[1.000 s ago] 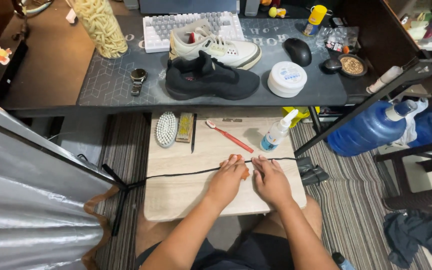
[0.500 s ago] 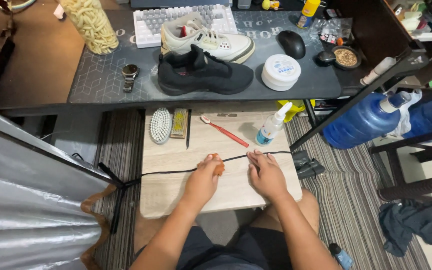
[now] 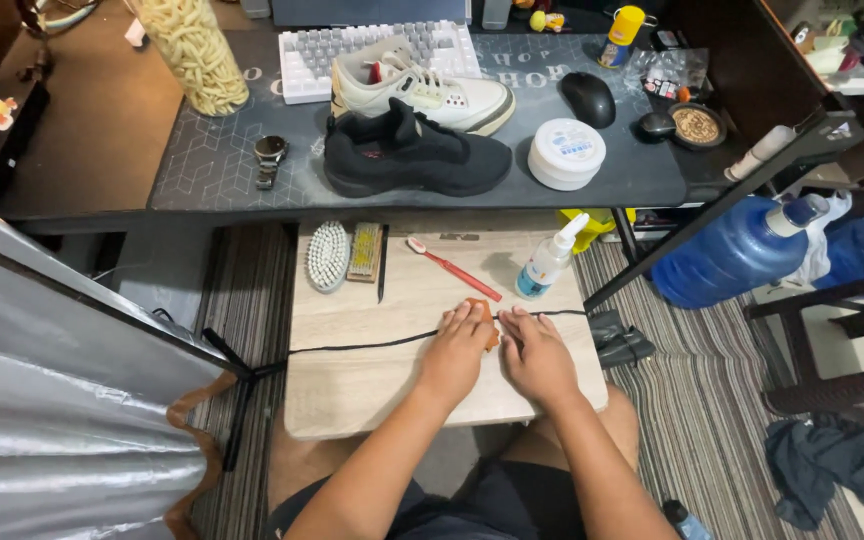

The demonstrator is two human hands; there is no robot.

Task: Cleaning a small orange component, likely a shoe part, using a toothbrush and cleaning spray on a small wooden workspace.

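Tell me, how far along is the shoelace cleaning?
Looks done: a black shoelace lies stretched out flat on the small wooden board. In hand: the left hand and right hand press on it, a small orange thing between them. Seemingly untouched: black shoe, white shoe, brush, red toothbrush, spray bottle.

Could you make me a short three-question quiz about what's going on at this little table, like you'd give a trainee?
1. True or false: both hands rest on the black lace stretched across the wooden board.
2. Which lies nearest the spray bottle? A) wristwatch B) red toothbrush C) keyboard
3. What colour is the shoe in front of the white shoe on the desk?

Key
1. True: left hand and right hand press on it side by side.
2. B
3. Black
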